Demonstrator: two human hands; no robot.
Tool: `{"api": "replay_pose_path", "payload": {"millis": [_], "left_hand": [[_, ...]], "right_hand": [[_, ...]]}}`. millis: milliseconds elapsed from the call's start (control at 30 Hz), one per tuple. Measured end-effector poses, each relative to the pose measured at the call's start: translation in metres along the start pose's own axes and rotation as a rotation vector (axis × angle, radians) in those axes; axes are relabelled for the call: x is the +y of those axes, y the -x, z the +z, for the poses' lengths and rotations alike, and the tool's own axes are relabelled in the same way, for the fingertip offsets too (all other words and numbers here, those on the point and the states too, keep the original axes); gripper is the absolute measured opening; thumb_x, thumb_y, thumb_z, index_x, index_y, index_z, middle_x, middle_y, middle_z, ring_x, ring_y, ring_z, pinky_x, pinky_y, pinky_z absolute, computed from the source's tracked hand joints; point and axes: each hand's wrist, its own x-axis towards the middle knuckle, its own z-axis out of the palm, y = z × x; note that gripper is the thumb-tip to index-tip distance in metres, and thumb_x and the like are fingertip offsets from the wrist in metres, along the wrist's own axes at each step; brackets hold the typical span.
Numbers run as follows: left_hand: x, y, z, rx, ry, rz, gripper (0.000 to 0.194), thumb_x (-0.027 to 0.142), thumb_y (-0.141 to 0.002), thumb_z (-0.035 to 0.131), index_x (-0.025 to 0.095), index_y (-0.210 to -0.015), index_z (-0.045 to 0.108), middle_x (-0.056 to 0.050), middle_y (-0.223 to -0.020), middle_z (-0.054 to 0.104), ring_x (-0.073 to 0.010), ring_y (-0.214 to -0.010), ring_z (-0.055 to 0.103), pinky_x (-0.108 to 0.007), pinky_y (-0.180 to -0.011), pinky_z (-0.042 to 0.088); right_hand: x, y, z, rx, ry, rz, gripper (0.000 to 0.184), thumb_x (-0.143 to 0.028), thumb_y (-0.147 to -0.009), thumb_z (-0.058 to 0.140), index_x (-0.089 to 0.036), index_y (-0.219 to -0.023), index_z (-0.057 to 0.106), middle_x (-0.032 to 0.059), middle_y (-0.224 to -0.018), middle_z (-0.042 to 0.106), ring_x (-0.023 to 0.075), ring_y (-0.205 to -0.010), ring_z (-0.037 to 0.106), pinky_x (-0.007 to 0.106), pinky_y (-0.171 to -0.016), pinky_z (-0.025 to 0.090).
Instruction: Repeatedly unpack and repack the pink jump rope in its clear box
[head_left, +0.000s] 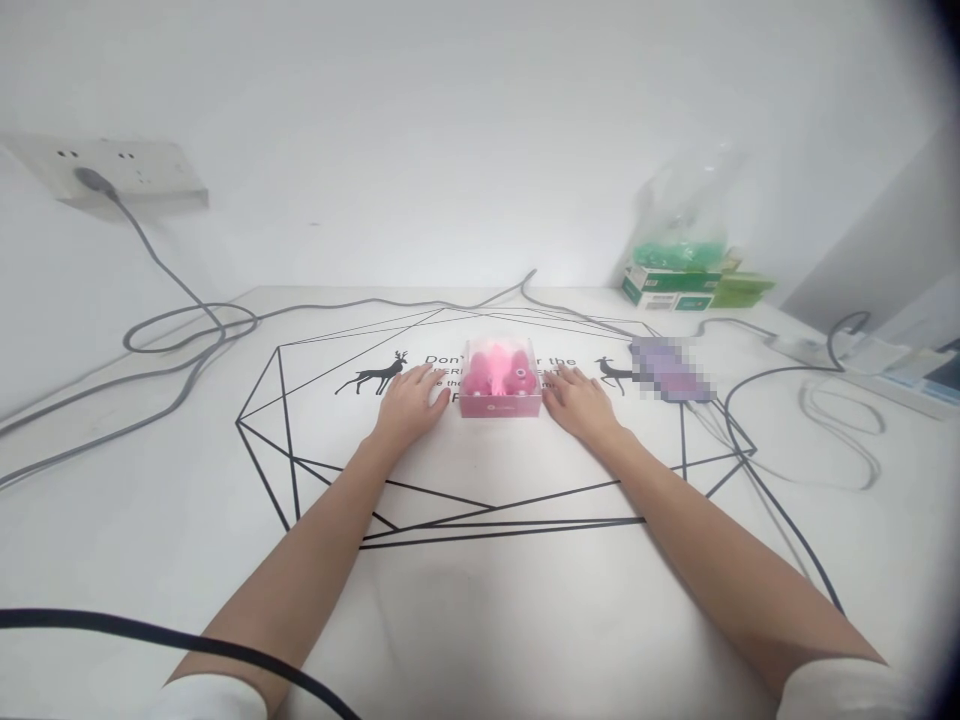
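A small clear-topped box (500, 404) with pink, rounded items inside stands on the white tabletop between my hands. Its lower front is a pink band with a small white mark; what exactly the pink items are, I cannot make out. My left hand (411, 402) lies flat on the table just left of the box, fingers stretched forward and thumb pointing toward it. On the other side my right hand (581, 405) rests flat, its thumb close to the box's right side. Neither hand holds anything.
The tabletop (480, 590) bears black line and deer prints. A grey cable (375, 301) runs from the wall socket (135, 170) along the back. Right of my right hand lies a blurred-out purple object (673, 370). Farther back, a plastic bag (682, 215) tops green-and-white boxes (667, 290).
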Motion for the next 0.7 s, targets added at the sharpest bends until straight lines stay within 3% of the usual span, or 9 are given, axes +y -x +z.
{"api": "replay_pose_path", "payload": {"millis": [133,233,333,433,567,700], "left_hand": [[0.016,-0.011,-0.020,0.182,0.081,0.065,0.034,0.038,-0.096,0.046,0.022,-0.118,0.067,-0.008,-0.133,0.062,-0.0240,-0.123,0.058,-0.039,-0.106,0.046],[0.034,-0.024,-0.033,0.180,0.079,0.228,0.034,0.039,-0.097,0.046,0.022,-0.118,0.066,-0.009,-0.134,0.062,-0.0251,-0.125,0.056,-0.042,-0.106,0.046],[0.046,-0.034,-0.036,0.136,0.043,0.348,0.036,0.039,-0.098,0.045,0.020,-0.120,0.065,-0.011,-0.135,0.060,-0.0267,-0.127,0.054,-0.044,-0.108,0.043],[0.051,-0.036,-0.031,0.042,0.015,0.401,0.040,0.045,-0.098,0.046,0.019,-0.123,0.063,-0.013,-0.139,0.057,-0.0290,-0.129,0.052,-0.046,-0.110,0.040],[0.049,-0.031,-0.024,-0.097,0.037,0.445,0.045,0.060,-0.096,0.046,0.023,-0.115,0.064,-0.010,-0.130,0.062,-0.0283,-0.122,0.056,-0.045,-0.105,0.043],[0.043,-0.029,-0.019,-0.117,0.077,0.471,0.049,0.066,-0.094,0.046,0.023,-0.110,0.064,-0.009,-0.123,0.063,-0.0250,-0.111,0.060,-0.040,-0.095,0.047]], "right_hand": [[-0.004,-0.005,-0.011,0.146,-0.066,-0.004,0.046,-0.036,-0.101,0.035,-0.021,-0.137,0.059,0.0087,-0.151,0.048,0.0321,-0.140,0.043,0.053,-0.112,0.038],[-0.009,-0.008,-0.019,0.264,-0.107,-0.068,0.045,-0.036,-0.101,0.034,-0.020,-0.134,0.062,0.0080,-0.148,0.052,0.0313,-0.139,0.045,0.052,-0.113,0.038],[-0.017,-0.007,-0.021,0.307,-0.116,-0.150,0.044,-0.038,-0.102,0.035,-0.021,-0.132,0.063,0.0081,-0.147,0.054,0.0314,-0.138,0.046,0.052,-0.112,0.039],[-0.023,-0.004,-0.019,0.257,-0.084,-0.215,0.045,-0.040,-0.102,0.037,-0.022,-0.136,0.060,0.0085,-0.148,0.052,0.0329,-0.139,0.045,0.055,-0.113,0.038],[-0.025,0.000,-0.014,0.207,-0.059,-0.278,0.042,-0.036,-0.103,0.037,-0.023,-0.133,0.063,0.0066,-0.150,0.050,0.0318,-0.139,0.045,0.052,-0.114,0.038],[-0.022,0.001,-0.012,0.181,-0.093,-0.322,0.040,-0.034,-0.103,0.039,-0.024,-0.131,0.066,0.0055,-0.149,0.051,0.0307,-0.138,0.047,0.050,-0.115,0.038]]}}
